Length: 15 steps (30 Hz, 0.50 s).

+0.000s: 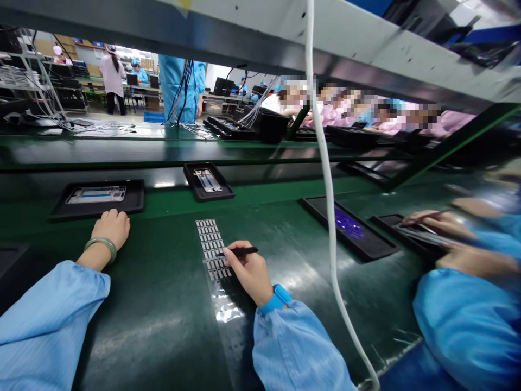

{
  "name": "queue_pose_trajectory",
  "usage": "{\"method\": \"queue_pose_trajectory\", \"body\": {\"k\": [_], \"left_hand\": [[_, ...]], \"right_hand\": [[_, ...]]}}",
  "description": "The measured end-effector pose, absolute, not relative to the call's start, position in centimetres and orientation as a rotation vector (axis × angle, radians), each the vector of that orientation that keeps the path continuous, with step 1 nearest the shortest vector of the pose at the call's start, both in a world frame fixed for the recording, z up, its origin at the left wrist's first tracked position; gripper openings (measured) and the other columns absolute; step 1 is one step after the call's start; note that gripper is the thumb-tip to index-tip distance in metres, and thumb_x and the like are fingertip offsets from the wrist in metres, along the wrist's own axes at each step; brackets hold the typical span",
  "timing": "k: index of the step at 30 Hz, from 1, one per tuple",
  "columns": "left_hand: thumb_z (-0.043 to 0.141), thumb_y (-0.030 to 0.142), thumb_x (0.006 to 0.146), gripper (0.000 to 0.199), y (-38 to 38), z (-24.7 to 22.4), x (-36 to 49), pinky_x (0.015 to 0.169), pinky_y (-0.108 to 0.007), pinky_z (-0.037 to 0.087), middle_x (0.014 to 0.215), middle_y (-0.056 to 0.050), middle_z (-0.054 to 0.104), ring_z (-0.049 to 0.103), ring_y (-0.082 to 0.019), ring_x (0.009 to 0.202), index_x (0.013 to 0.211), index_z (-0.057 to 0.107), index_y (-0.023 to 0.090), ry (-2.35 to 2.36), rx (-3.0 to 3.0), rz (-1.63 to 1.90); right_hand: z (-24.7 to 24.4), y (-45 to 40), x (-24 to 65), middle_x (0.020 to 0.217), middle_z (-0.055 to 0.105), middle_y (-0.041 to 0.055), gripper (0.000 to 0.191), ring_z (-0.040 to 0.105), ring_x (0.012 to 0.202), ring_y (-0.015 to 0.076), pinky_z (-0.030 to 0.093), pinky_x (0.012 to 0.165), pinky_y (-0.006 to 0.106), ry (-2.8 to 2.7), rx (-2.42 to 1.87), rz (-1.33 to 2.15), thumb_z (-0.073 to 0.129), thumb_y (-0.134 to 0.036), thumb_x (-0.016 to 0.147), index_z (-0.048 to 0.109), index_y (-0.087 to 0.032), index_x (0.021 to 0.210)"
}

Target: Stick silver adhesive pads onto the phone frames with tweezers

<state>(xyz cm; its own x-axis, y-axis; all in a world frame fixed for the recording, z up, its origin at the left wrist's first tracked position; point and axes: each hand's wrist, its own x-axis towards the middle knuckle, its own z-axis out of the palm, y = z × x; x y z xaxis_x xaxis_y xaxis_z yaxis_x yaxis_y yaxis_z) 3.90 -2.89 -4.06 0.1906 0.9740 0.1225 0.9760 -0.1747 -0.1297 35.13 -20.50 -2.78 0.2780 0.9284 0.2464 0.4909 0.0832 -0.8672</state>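
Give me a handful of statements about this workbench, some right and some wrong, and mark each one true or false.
1. The right hand holds a slim black pen-like tool over a clear strip of small silver stickers. True.
2. The left hand holds the sticker strip. False: it rests closed on the green table mat, just in front of a black tray with a silver-blue phone frame.
3. A green bangle is on the left wrist. True.
4. The white cable lies coiled on the mat. False: it hangs down from above, right of the right hand.
5. A second, smaller black tray sits beyond the strip. True.
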Motion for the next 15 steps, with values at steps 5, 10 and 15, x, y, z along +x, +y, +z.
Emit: {"method": "queue_pose_trajectory", "body": {"k": [5,10,15], "left_hand": [[0.031,0.031,0.091,0.036,-2.75,-4.01,3.94,0.075,-0.036,0.043,0.100,-0.014,0.053,0.050,-0.029,0.096,0.100,0.060,0.013,-1.905,-2.269,-0.003],[0.030,0.032,0.091,0.037,-2.58,-4.03,3.98,0.073,-0.036,0.044,0.099,-0.015,0.053,0.050,-0.030,0.095,0.099,0.061,0.013,-1.917,-2.255,-0.012],[0.030,0.032,0.091,0.038,-2.57,-4.10,4.03,0.073,-0.037,0.043,0.098,-0.016,0.053,0.050,-0.031,0.095,0.099,0.061,0.012,-1.915,-2.243,-0.022]], "right_hand": [[-2.81,-20.60,35.05,0.072,0.062,0.0001,0.020,0.064,0.060,0.0159,0.050,0.057,0.028,-1.370,-1.550,0.555,0.056,-0.042,0.083,0.055,-0.022,0.086],[-2.69,-20.64,34.98,0.070,0.062,0.0003,0.020,0.064,0.060,0.0167,0.050,0.057,0.028,-1.378,-1.553,0.545,0.056,-0.042,0.083,0.055,-0.022,0.085],[-2.61,-20.70,34.94,0.070,0.062,0.0004,0.019,0.064,0.059,0.0167,0.050,0.057,0.028,-1.381,-1.550,0.539,0.056,-0.041,0.083,0.055,-0.022,0.085]]}}
